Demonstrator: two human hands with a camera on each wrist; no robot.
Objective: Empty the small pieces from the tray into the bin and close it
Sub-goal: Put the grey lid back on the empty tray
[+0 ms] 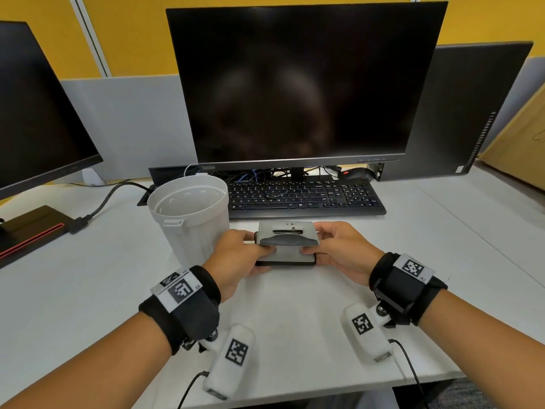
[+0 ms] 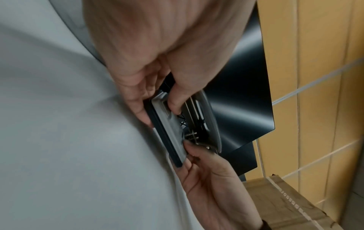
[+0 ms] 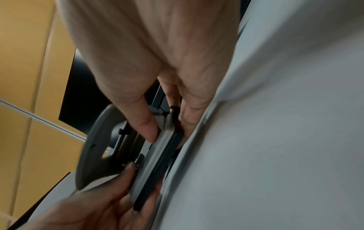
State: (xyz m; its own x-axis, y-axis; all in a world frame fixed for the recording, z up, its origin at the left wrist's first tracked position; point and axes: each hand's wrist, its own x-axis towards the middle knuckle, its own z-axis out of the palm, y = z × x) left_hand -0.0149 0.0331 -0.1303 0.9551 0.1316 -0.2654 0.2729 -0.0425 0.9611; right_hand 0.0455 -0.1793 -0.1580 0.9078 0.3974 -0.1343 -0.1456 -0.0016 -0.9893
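Note:
A grey hole punch (image 1: pixel 287 240) with a black tray (image 1: pixel 286 263) under its base is held low over the white desk, just right of the bin. My left hand (image 1: pixel 236 255) grips its left end, thumb on top and fingers beneath. At the right end my right hand (image 1: pixel 342 249) grips the same way. The white bin (image 1: pixel 188 208) stands open and upright, and its inside looks empty. The left wrist view shows the thumb on the grey base (image 2: pixel 169 129) and fingers along the black tray (image 2: pixel 159 124). In the right wrist view the black tray (image 3: pixel 155 179) sits against the grey base (image 3: pixel 157 155).
A black keyboard (image 1: pixel 303 196) lies right behind the punch, below a large dark monitor (image 1: pixel 300 84). A second monitor (image 1: pixel 38 113) and its stand (image 1: pixel 29 228) are at the left, with a cable (image 1: pixel 103 199) near the bin. A cardboard box (image 1: pixel 519 137) stands far right.

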